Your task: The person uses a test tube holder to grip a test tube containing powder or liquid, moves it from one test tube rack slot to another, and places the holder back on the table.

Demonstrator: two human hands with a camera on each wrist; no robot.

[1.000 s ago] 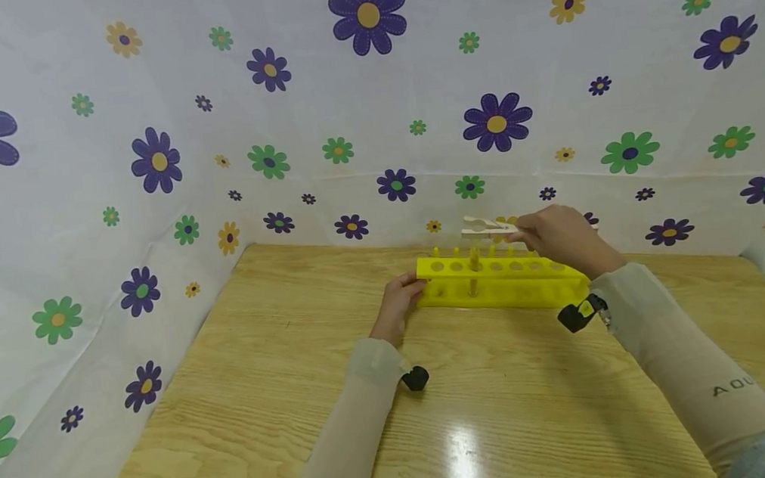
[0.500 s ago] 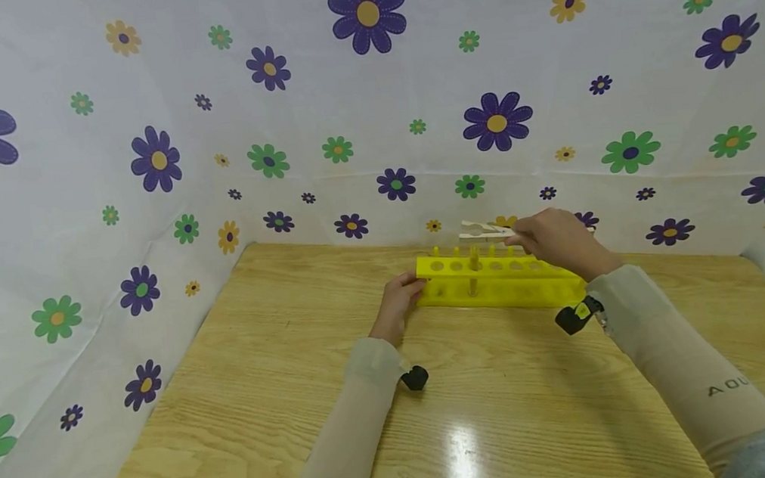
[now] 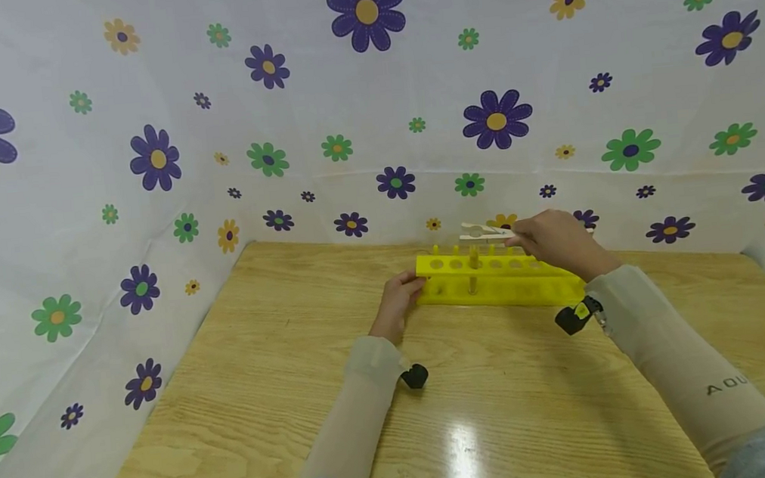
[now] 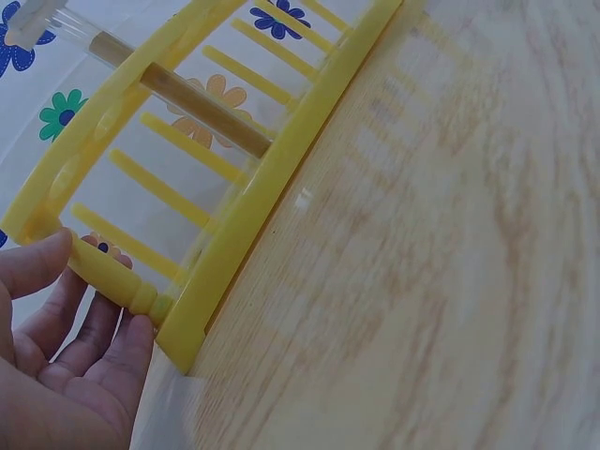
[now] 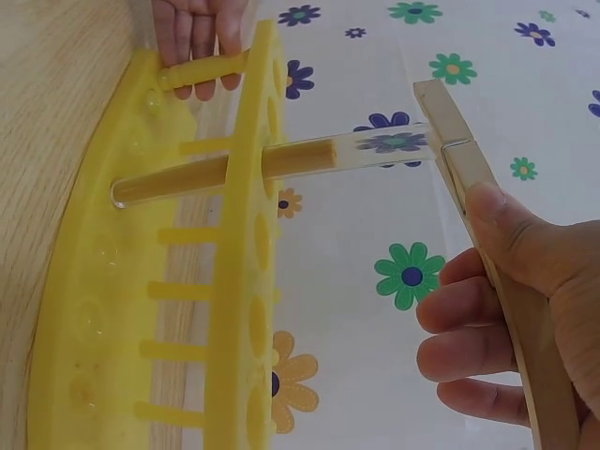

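At the left end of the yellow rack [image 3: 510,293], the left hand [image 3: 398,302] grips the end post [image 4: 108,272], thumb and fingers round it; hold unchanged from a second ago. Rack stands level on the table [image 3: 287,399], not visibly shifted. Third hole from the left: glass tube [image 5: 305,157], upright, brown fill reaching above the top plate. Change: half a second ago the jaws of the wooden clip [image 5: 530,328] stood spread; now they lie closer together, at the tube's mouth. Judgement: clip is being fitted to the tube; whether it bites on the glass, cannot tell. Right hand [image 3: 560,242] holds the clip between thumb and fingers, above the rack.

Surface and room: white sheet [image 3: 531,59] printed with purple, green and orange flowers rises at left, back and right. Table is pale wood grain, bright glare [image 3: 464,459] near the front. Black camera [image 3: 415,376] on left wrist, second camera [image 3: 572,319] on right; beige sleeve [image 3: 688,372] on right forearm carries lettering
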